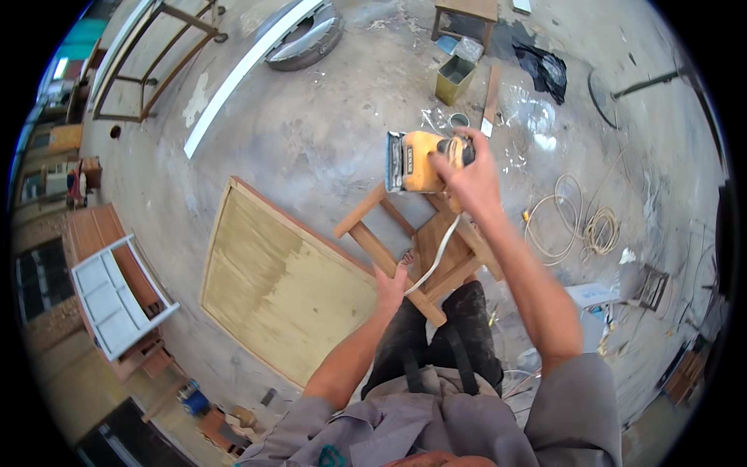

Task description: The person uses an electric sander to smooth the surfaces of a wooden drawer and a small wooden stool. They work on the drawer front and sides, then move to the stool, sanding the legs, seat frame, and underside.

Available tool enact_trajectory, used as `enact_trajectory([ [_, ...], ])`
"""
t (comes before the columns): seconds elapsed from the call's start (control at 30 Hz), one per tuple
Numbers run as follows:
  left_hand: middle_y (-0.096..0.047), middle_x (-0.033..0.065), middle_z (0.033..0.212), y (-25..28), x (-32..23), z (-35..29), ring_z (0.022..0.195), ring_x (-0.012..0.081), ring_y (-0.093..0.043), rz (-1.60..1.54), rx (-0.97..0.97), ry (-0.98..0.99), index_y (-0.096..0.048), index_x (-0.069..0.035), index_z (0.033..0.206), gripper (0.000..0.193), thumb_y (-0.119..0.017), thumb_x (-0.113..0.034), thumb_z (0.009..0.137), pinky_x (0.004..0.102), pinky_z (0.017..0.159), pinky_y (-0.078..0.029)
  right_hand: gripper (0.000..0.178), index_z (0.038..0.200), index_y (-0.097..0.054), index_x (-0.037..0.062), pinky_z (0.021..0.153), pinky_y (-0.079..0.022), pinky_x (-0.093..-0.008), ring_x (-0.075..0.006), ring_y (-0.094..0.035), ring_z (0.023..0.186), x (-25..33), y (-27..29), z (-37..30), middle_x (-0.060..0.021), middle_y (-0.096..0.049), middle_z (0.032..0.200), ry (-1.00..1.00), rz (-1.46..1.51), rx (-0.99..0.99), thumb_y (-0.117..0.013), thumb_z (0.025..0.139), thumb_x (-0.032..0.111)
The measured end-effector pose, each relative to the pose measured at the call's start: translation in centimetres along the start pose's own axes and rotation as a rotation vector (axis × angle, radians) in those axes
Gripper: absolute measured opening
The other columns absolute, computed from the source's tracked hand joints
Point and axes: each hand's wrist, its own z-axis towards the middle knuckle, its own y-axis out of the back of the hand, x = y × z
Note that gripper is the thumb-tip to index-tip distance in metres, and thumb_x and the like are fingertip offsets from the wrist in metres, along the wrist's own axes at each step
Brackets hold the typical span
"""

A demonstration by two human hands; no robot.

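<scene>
My right hand [475, 179] is wrapped round a yellow and black electric sander [422, 159], raised above the far end of a bare wooden stool [372, 246]. The sander's flat sanding face is turned to the left, and a pale cord [442, 251] runs from it down across the stool toward my left hand. The stool lies tilted in front of my legs, its legs and rails showing. My left hand [390, 289] grips one of its long wooden bars on the near left side; some of those fingers are hidden behind the wood.
A large framed panel [272, 280] lies to the left of the stool. Farther off are a long white strip [241, 82], a tire [311, 43], a square tin [454, 79] and a black plastic bag [541, 71]. Coiled cable [601, 231] lies on the right.
</scene>
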Motion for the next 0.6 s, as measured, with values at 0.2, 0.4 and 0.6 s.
enact_trajectory([
  [0.2, -0.065, 0.0114, 0.087, -3.0, -2.2, 0.6, 0.068, 0.0186, -0.068, -0.323, -0.155, 0.369, -0.052, 0.003, 0.12, 0.037, -0.066, -0.007, 0.087, 0.0337, 0.058, -0.057, 0.055, 0.123, -0.063, 0.0031, 0.046, -0.05, -0.0245, -0.0118, -0.063, 0.065, 3.4, 3.5, 11.8, -0.0078, -0.067, 0.09, -0.367, 0.007, 0.577, -0.083, 0.079, 0.029],
  [0.4, -0.064, 0.008, 0.079, -3.6, -0.8, -0.4, 0.062, 0.0172, -0.066, -0.176, -0.355, 0.297, -0.053, -0.001, 0.115, 0.03, -0.067, -0.011, 0.09, 0.0328, 0.055, -0.054, 0.051, 0.12, -0.064, 0.0017, 0.047, -0.048, -0.0265, -0.0136, -0.06, 0.061, 4.2, -0.3, 15.1, -0.0074, -0.066, 0.086, -0.344, -0.187, 0.794, -0.081, 0.079, 0.027],
  [0.6, -0.069, 0.0178, 0.088, -3.0, -1.8, 0.5, 0.075, 0.0297, -0.072, -0.149, -0.262, 0.362, -0.059, 0.0, 0.118, 0.044, -0.073, -0.025, 0.084, 0.0429, 0.071, -0.057, 0.062, 0.133, -0.06, 0.001, 0.062, -0.054, -0.0355, -0.022, -0.065, 0.069, 9.0, -2.3, 10.8, -0.015, -0.069, 0.092, 0.158, -0.667, 0.851, -0.078, 0.08, 0.027],
])
